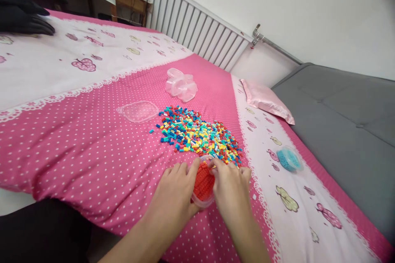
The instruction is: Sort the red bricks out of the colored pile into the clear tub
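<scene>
A small clear plastic container (203, 204) filled with neatly packed red toy bricks (203, 182) rests on the pink dotted bedsheet. My left hand (175, 187) is closed round its left side, the fingers along the rim. On the other side, my right hand (230, 180) reaches over the rim with its fingers curled together above the red bricks; what lies between the fingertips is hidden. Just beyond both hands spreads a loose pile of small multicoloured toy bricks (200, 133), in blue, teal, yellow, red and white.
A clear lid (140, 112) lies left of the pile, with several nested clear containers (181, 85) behind it. To the right sits a container of blue bricks (289, 159). A pink pillow (267, 101) leans near the grey headboard (342, 119). A black-gloved hand (26, 14) shows far left.
</scene>
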The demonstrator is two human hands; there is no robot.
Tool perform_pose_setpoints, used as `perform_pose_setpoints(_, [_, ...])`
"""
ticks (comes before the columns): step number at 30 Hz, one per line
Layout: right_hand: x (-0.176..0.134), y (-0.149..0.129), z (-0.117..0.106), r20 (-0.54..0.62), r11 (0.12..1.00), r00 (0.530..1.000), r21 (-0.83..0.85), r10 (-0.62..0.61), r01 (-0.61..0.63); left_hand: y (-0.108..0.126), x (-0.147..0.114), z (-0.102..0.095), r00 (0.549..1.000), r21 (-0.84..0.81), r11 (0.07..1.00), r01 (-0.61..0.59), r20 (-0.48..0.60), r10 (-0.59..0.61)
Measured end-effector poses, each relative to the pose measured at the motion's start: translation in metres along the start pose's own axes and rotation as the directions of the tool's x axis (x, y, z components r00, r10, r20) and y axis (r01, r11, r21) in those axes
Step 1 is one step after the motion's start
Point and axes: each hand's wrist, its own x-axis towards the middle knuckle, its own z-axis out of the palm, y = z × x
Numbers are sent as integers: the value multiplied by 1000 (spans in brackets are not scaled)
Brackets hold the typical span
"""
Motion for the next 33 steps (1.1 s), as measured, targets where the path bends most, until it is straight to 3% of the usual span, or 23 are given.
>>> perform_pose_setpoints(16, [4,5,1,8,984,1000,178,20,-22,-1,0,3,1000,14,1000,-8,-30,9])
perform_pose_setpoints(33, [4,10,-7,25,975,998,210,64,-68,-4,-1,4,998,-18,1000,-24,-66,23])
